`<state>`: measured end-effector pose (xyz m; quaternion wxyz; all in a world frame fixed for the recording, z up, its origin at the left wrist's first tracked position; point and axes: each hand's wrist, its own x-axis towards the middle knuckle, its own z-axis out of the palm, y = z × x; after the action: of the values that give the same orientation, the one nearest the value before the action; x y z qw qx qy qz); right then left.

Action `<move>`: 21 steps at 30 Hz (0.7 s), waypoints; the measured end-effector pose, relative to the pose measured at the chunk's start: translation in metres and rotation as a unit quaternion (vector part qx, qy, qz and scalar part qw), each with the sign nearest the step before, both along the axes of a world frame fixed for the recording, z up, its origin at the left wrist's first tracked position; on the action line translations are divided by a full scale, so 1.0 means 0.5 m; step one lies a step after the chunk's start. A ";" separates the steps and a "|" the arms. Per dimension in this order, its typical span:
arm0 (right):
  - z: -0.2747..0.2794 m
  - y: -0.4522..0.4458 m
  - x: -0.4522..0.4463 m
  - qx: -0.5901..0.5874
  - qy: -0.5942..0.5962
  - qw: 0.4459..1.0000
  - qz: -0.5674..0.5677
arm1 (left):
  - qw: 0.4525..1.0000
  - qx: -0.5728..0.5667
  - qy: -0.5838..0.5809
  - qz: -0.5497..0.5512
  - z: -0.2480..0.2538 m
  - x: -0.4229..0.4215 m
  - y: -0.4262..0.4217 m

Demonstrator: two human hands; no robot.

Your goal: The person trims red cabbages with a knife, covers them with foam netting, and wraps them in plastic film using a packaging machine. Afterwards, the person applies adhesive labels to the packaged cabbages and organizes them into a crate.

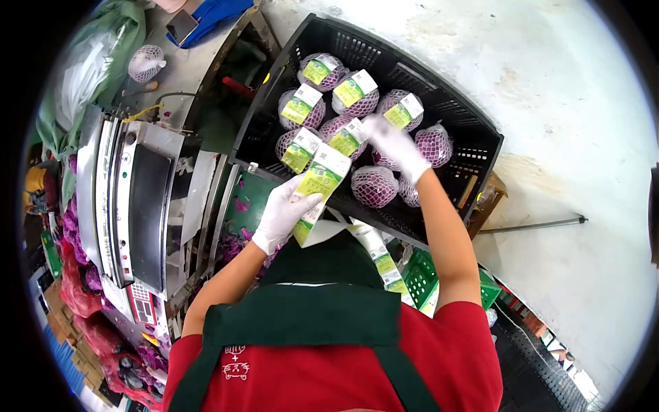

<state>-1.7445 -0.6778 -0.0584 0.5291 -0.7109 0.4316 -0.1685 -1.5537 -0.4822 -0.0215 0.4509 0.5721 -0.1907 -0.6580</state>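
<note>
In my gloved left hand I grip a strip of green-and-white labels between thumb and fingers, in front of the black crate. Inside the crate sit several purple cabbages in white mesh nets. Labels lie on many of them, such as the label near the back. My gloved right hand reaches over the middle cabbages, its fingertips beside a labelled cabbage. Motion blur smears those fingers, so their closure does not show. The netted cabbage at the right bears no visible label.
A longer ribbon of labels hangs below the crate, near a green basket. On the left stands a wrapping machine with a keypad. Another netted item rests on the metal table behind it.
</note>
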 end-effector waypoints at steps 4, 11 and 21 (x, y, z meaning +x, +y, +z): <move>0.069 0.150 0.036 0.063 0.004 0.998 -0.001 | 0.991 -0.109 0.081 -0.004 0.027 -0.001 -0.009; 0.053 0.172 -0.010 -0.122 0.090 0.986 -0.067 | 0.999 0.032 -0.013 -0.006 -0.013 -0.042 0.002; -0.109 0.074 -0.105 -0.213 0.425 0.853 -0.216 | 0.998 0.025 -0.047 -0.037 0.000 -0.015 0.036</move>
<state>-1.7971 -0.6409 -0.1131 0.0806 -0.6975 0.7105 -0.0476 -1.5610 -0.4643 -0.0217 0.4024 0.6060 -0.2167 -0.6511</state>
